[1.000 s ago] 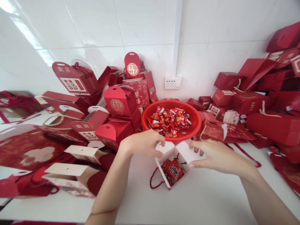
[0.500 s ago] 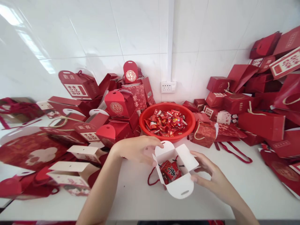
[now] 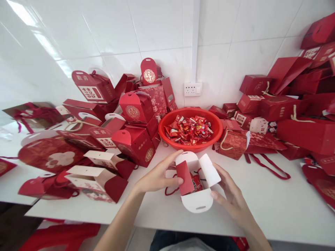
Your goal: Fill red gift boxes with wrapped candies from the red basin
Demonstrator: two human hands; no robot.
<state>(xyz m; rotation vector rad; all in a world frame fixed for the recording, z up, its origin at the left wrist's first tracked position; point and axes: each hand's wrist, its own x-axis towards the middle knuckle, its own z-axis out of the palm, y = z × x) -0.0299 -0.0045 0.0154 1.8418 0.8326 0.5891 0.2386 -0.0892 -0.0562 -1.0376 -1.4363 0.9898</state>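
A small gift box (image 3: 196, 204) stands on the table in front of me, white inside, with its top flaps up. Its left flap is folded inward and shows its red outer face. Red-wrapped sweets (image 3: 196, 183) lie inside, partly covered by that flap. My left hand (image 3: 159, 174) grips the left side, the thumb pressing on the red flap and the fingers at the far edge. My right hand (image 3: 230, 191) holds the right side, fingers behind the raised white flap and thumb at the near corner. A dark red cord handle (image 3: 171, 191) hangs out at the left.
Just behind the box is a red plastic basin (image 3: 190, 146) full of wrapped sweets. Red gift boxes (image 3: 134, 144) are stacked on the left, and more boxes (image 3: 295, 134) are piled on the right. A socket (image 3: 193, 89) is on the tiled wall.
My left hand has folded the box's left flap inward over the sweets. My right hand stays at the right side. The view has tilted down and shifted slightly.
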